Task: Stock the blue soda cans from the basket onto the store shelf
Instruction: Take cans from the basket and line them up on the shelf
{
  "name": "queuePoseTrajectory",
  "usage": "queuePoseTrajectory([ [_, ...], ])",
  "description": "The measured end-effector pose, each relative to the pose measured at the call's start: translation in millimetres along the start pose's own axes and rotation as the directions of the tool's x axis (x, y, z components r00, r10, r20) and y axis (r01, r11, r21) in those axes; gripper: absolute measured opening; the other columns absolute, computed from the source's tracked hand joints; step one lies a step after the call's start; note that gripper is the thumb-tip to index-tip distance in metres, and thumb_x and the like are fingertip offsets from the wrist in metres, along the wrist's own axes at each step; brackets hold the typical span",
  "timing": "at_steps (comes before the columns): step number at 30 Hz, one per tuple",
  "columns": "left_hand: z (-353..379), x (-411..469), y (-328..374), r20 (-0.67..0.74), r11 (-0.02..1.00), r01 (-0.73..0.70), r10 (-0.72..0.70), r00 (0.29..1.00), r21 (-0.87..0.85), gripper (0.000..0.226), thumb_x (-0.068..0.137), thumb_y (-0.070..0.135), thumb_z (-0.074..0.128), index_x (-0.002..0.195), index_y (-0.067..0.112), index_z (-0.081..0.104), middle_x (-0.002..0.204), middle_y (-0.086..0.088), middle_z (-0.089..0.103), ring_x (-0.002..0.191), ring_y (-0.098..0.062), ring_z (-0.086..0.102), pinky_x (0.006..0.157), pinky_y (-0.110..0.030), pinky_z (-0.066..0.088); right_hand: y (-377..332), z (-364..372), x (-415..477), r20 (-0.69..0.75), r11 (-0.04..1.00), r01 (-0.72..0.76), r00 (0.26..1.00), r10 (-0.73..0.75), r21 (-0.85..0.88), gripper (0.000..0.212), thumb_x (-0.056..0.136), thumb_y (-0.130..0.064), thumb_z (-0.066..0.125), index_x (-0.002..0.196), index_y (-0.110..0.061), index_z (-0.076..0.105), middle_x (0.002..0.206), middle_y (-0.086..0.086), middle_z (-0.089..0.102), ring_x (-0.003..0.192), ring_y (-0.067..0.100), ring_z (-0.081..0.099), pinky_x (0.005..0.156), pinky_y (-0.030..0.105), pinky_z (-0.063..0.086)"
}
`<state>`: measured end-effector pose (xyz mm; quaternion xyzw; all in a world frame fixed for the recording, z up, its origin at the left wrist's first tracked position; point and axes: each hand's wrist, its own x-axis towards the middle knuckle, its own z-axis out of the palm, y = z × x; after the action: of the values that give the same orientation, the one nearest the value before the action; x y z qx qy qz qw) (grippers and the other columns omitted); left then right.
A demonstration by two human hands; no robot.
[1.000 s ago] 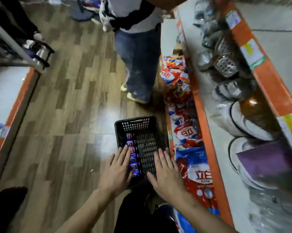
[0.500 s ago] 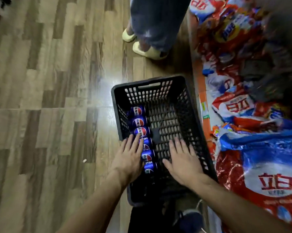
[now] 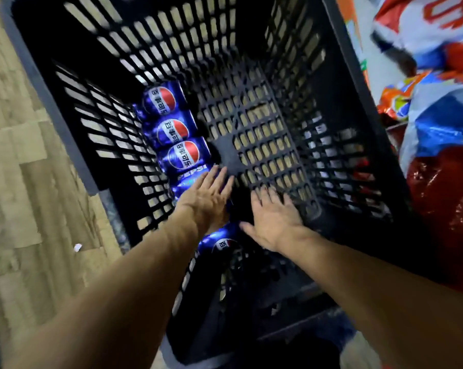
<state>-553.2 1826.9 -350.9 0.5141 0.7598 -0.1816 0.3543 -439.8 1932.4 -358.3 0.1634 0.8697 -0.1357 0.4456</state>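
A black slotted basket (image 3: 339, 83) fills most of the view. Several blue soda cans (image 3: 181, 155) lie on their sides in a row along its left wall. My left hand (image 3: 206, 201) reaches into the basket with straight fingers, lying over the middle of the row and covering at least one can. Another can (image 3: 219, 242) shows just behind that wrist. My right hand (image 3: 274, 218) hovers flat and empty over the basket floor, to the right of the cans.
The basket stands on a wood-pattern floor (image 3: 25, 169) that shows at the left. Red, white and blue snack bags (image 3: 438, 123) are piled on the low shelf at the right, close to the basket's right wall.
The view has dropped much closer to the basket. Both hands have reached deeper into it. My left hand now lies over the cans. The standing person is out of view.
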Motion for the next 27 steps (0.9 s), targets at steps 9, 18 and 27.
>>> queuePoseTrajectory([
  [9, 39.3, 27.5, 12.5, 0.029, 0.975, -0.205, 0.203, 0.979, 0.089, 0.068, 0.093, 0.046, 0.037, 0.149, 0.015, 0.016, 0.159, -0.015, 0.0, 0.147, -0.024, -0.001, 0.118, -0.037, -0.006, -14.0, 41.9, 17.8, 0.165, 0.933, -0.071, 0.986, 0.013, 0.352, 0.089, 0.075, -0.071, 0.056, 0.133, -0.006, 0.039, 0.143, 0.016, 0.037, 0.136, 0.03, 0.027, 0.107, 0.041, 0.028],
  [18, 29.9, 18.3, 6.4, -0.101, 0.982, -0.165, 0.155, 0.983, -0.088, 0.047, 0.095, 0.028, 0.04, 0.136, 0.009, 0.029, 0.147, -0.01, 0.032, 0.138, -0.022, 0.029, 0.116, -0.031, 0.015, -42.0, 41.2, 23.7, 0.282, 0.576, -0.32, 0.946, 0.159, 0.752, 0.103, 0.073, -0.03, 0.079, 0.147, -0.013, 0.01, 0.147, 0.019, 0.028, 0.133, 0.032, 0.039, 0.103, 0.031, 0.035],
  [27, 34.2, 10.4, 1.1, 0.014, 0.883, 0.071, -0.073, 0.997, -0.463, 0.071, 0.075, 0.008, 0.068, 0.135, 0.006, 0.028, 0.13, -0.009, 0.04, 0.122, -0.027, 0.039, 0.105, -0.044, 0.037, -44.7, 47.3, 20.3, 0.369, 0.325, -0.428, 0.901, 0.228, 0.843, 0.094, 0.056, -0.029, 0.09, 0.134, -0.019, 0.039, 0.135, 0.013, 0.039, 0.122, 0.03, 0.047, 0.098, 0.028, 0.041],
])
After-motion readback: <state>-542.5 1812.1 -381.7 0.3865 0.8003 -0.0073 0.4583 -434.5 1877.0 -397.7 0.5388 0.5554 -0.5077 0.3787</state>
